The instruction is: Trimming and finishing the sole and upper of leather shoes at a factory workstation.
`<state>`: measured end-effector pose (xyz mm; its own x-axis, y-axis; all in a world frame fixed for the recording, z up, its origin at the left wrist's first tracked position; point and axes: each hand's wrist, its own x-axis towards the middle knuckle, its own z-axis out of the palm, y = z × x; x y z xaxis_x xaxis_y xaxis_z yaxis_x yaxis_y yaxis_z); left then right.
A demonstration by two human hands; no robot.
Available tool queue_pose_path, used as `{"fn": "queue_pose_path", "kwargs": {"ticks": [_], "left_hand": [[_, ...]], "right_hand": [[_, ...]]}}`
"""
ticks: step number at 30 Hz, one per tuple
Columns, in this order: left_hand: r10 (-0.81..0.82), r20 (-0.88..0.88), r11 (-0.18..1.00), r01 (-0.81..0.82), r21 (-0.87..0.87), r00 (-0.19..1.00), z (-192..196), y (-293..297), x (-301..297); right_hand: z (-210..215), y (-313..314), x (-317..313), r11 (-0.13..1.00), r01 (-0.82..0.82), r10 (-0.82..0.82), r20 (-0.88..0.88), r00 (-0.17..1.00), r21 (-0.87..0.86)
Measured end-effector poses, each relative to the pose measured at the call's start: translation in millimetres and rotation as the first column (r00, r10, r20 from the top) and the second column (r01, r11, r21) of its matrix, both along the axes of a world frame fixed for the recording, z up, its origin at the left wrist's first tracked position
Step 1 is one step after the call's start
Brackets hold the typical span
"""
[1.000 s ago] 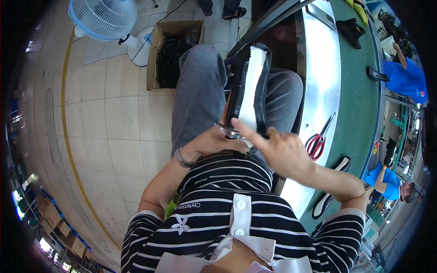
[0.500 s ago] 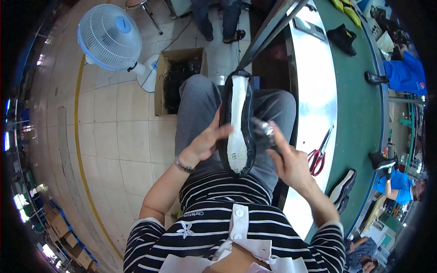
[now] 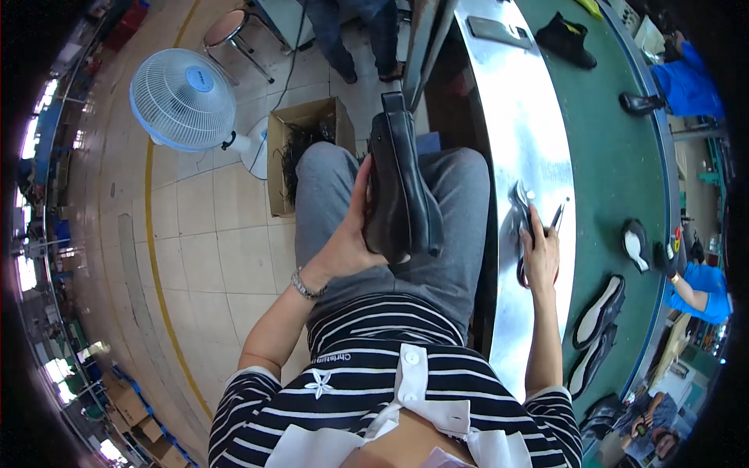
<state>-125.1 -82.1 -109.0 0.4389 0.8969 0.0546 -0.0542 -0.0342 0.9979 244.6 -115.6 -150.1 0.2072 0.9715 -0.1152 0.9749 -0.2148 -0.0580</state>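
Note:
My left hand (image 3: 349, 238) grips a black leather shoe (image 3: 406, 183) by its side and heel, above my lap. The shoe is turned side-up with its pull tab at the far end, and the sole is mostly hidden. My right hand (image 3: 541, 253) is over the metal bench, fingers stretched out and slightly apart. Beside its fingertips lies a silver metal hand tool (image 3: 521, 193), whose exact kind is unclear. Red-handled scissors (image 3: 559, 214) are partly hidden under the same hand, with the blade tip showing.
The shiny bench (image 3: 530, 117) holds a phone (image 3: 499, 31). Beyond it runs a green conveyor belt (image 3: 597, 179) with several shoes. On the floor are a cardboard box (image 3: 343, 129) of black scraps, a fan (image 3: 183, 97) and a stool (image 3: 225, 27). Other people stand ahead and at right.
My left hand has turned the shoe from sole-up to side-up. My right hand has moved right with the metal tool, from beside the shoe to the bench. Shoes on the belt have shifted.

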Motion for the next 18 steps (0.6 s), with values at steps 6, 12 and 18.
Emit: {"fn": "queue_pose_path", "kwargs": {"ticks": [6, 12, 18], "left_hand": [[-0.112, -0.001, 0.993, 0.112, 0.04, 0.994, -5, 5, 9], [-0.237, 0.036, 0.966, 0.232, 0.118, 0.971, -1, 5, 31], [-0.352, 0.152, 0.905, 0.377, -0.199, 0.924, 8, 23, 68]], "right_hand": [[13, -4, -21, 0.925, -0.141, 0.234, -0.237, 0.943, 0.352], [34, -24, -76, 0.912, -0.23, 0.409, -0.756, 0.511, 0.338], [42, -30, -71, 0.954, -0.112, 0.274, -0.961, -0.044, 0.277]]}}
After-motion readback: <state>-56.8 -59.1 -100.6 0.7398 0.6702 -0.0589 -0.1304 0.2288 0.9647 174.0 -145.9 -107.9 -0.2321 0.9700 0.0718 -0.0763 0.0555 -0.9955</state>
